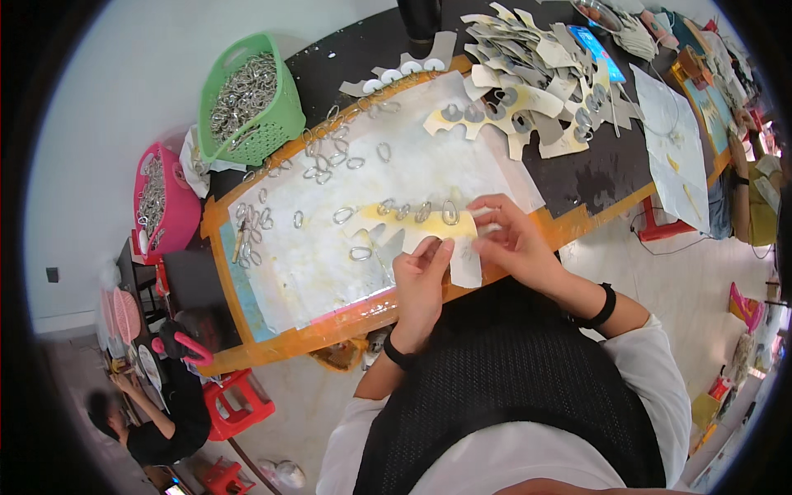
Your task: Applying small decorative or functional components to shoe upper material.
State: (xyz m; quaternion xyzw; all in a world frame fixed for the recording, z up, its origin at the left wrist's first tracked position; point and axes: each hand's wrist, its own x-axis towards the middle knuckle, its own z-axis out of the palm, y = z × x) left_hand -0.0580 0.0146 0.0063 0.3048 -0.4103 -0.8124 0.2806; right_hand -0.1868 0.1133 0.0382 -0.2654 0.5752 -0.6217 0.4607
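A pale cut-out piece (464, 262) with yellowish smears lies at the near side of the white work sheet, with tabs along its edge. Several oval metal rings (450, 212) sit in a row along its far edge. My left hand (422, 280) pinches the near edge of this piece between thumb and fingers. At the piece's right end hovers my right hand (513, 246), its fingers bent and apart, close to the last ring; whether they touch it I cannot tell. Two loose oval rings (360, 253) lie left of the piece.
More loose rings (322, 161) scatter over the sheet's left and far parts. A green basket (285, 107) and a pink basket (177, 223) hold many rings. Stacked cut pieces (528, 58) fill the far right. People sit at lower left and far right; a red stool (239, 404) stands below.
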